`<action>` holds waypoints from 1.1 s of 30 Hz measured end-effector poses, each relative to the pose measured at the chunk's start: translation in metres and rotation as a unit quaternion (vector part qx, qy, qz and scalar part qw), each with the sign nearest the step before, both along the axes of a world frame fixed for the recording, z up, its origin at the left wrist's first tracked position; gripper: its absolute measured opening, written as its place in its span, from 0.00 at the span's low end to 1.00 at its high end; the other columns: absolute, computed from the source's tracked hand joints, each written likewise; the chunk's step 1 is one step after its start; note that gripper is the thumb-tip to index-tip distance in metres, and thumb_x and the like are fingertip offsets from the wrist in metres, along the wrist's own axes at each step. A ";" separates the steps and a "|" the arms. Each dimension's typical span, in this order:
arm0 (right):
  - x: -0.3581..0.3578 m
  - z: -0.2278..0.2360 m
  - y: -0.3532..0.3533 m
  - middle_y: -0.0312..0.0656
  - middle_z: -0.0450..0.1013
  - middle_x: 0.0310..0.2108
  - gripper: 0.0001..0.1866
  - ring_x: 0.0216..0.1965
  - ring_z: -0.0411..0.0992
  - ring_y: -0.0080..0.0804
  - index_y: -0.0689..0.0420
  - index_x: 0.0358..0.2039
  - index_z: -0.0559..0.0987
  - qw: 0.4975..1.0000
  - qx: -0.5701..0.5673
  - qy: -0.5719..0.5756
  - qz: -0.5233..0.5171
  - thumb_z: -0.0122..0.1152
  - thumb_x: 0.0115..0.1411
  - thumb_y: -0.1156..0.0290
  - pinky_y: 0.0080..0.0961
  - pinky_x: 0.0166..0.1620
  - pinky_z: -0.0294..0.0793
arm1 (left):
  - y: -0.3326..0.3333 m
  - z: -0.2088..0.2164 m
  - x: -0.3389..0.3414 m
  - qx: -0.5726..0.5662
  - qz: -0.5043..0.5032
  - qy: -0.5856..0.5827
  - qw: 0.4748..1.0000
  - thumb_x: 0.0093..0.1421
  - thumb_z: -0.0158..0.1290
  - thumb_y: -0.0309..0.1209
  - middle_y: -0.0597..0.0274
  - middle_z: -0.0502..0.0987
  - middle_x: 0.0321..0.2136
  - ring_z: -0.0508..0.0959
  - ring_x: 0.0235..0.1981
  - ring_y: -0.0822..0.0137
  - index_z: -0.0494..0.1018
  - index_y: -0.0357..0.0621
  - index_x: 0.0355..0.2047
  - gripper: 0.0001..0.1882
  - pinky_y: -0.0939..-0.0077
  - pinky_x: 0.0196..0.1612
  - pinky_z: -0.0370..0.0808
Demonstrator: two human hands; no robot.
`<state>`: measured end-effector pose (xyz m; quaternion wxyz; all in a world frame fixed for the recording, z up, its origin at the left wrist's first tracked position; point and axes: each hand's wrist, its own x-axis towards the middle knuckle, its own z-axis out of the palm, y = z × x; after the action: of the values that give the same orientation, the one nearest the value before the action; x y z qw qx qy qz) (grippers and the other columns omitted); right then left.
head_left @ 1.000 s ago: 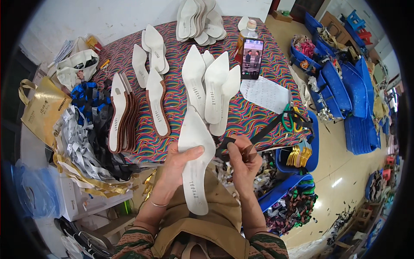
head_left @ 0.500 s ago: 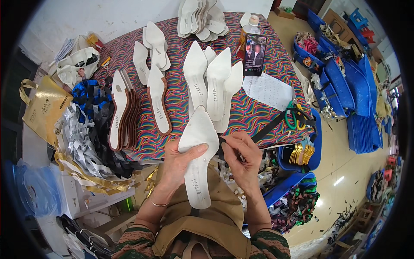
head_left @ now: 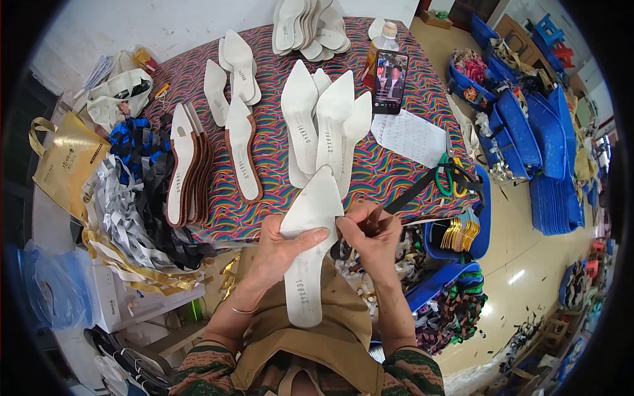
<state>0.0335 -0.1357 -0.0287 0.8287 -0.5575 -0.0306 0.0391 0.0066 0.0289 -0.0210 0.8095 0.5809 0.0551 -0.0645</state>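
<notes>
A white pointed shoe insole [head_left: 305,280] is held in front of me, tip away from me. My left hand [head_left: 277,249] is closed on its left side, thumb flat across the upper face. At the opposite edge my right hand [head_left: 371,239] pinches a dark strip [head_left: 411,197] against the insole's side. That strip trails from my fingers up to the right over the table's edge. Just beyond the insole's tip lies a group of white insoles [head_left: 333,109]. Part of the strip's end is hidden behind the insole and my fingers.
Brown-edged insoles [head_left: 181,175] are stacked left on the patterned tablecloth [head_left: 277,214]. More insoles [head_left: 290,30] lie at the back. A phone [head_left: 391,82] leans on a bottle [head_left: 386,39]. Green-handled scissors [head_left: 444,181] lie right, above a blue bin [head_left: 485,231]. Ribbons [head_left: 135,218] hang left.
The insole has turned a little, its tip shifting right. My right hand's fingers have closed in against the insole's right edge, and more of the strip now shows across that hand.
</notes>
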 end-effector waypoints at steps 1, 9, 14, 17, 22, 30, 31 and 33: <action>0.000 -0.003 0.002 0.35 0.73 0.24 0.06 0.22 0.67 0.16 0.62 0.24 0.76 1.000 0.003 0.011 -0.006 0.64 0.53 0.84 0.14 0.26 0.65 | -0.002 0.003 0.001 0.005 0.001 0.010 1.000 0.56 0.62 0.26 0.64 0.82 0.29 0.78 0.27 0.79 0.80 0.35 0.39 0.10 0.82 0.29 0.74; -0.019 0.008 0.008 0.37 0.75 0.40 0.21 0.36 0.69 0.16 0.66 0.56 0.70 0.995 -0.099 0.001 0.019 0.57 0.62 0.79 0.13 0.39 0.67 | 0.004 0.003 0.017 -0.045 0.063 0.005 0.997 0.58 0.61 0.28 0.64 0.81 0.27 0.77 0.23 0.79 0.81 0.35 0.37 0.09 0.82 0.24 0.71; -0.039 -0.026 0.005 0.35 0.75 0.36 0.15 0.34 0.69 0.14 0.66 0.51 0.73 0.983 -0.171 -0.029 0.053 0.55 0.66 0.74 0.13 0.38 0.67 | 0.002 0.004 0.018 -0.058 0.053 -0.007 0.997 0.59 0.59 0.27 0.59 0.82 0.27 0.78 0.21 0.76 0.80 0.33 0.37 0.09 0.81 0.23 0.73; -0.044 -0.014 0.013 0.31 0.72 0.24 0.08 0.25 0.65 0.12 0.66 0.38 0.77 0.981 -0.191 -0.018 0.025 0.54 0.67 0.73 0.14 0.28 0.63 | -0.002 0.017 0.017 -0.110 0.032 0.011 0.993 0.60 0.57 0.26 0.54 0.82 0.30 0.81 0.25 0.71 0.78 0.30 0.40 0.11 0.77 0.27 0.79; -0.052 -0.029 0.013 0.41 0.70 0.20 0.07 0.22 0.65 0.20 0.65 0.40 0.76 0.967 -0.241 -0.078 0.027 0.52 0.64 0.77 0.21 0.28 0.66 | -0.011 0.021 0.015 -0.175 0.013 0.000 0.985 0.61 0.55 0.24 0.49 0.81 0.36 0.83 0.35 0.60 0.74 0.26 0.45 0.14 0.71 0.35 0.83; -0.048 -0.029 0.003 0.32 0.66 0.18 0.05 0.21 0.60 0.14 0.64 0.33 0.77 0.984 -0.161 -0.043 0.058 0.56 0.63 0.75 0.18 0.24 0.57 | -0.006 0.010 0.018 -0.022 -0.009 -0.075 0.997 0.59 0.57 0.21 0.51 0.81 0.36 0.83 0.35 0.64 0.75 0.27 0.45 0.14 0.74 0.38 0.81; -0.046 -0.028 0.005 0.28 0.65 0.17 0.08 0.20 0.57 0.11 0.64 0.28 0.77 0.988 -0.141 -0.028 0.051 0.57 0.64 0.74 0.16 0.22 0.53 | -0.005 0.003 0.019 0.008 0.002 -0.081 0.997 0.59 0.57 0.21 0.51 0.82 0.35 0.83 0.34 0.65 0.75 0.28 0.44 0.13 0.75 0.38 0.80; -0.044 -0.024 0.009 0.28 0.65 0.17 0.07 0.20 0.57 0.11 0.65 0.30 0.77 0.975 -0.210 -0.067 0.023 0.57 0.63 0.74 0.16 0.23 0.54 | -0.005 -0.004 0.022 0.026 0.007 -0.084 0.996 0.59 0.57 0.22 0.52 0.81 0.36 0.82 0.35 0.66 0.75 0.28 0.45 0.14 0.75 0.40 0.79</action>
<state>-0.0105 -0.1270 -0.0531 0.6876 -0.7199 -0.0905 0.0266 0.0282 0.0242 -0.0246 0.7962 0.6049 -0.0075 -0.0077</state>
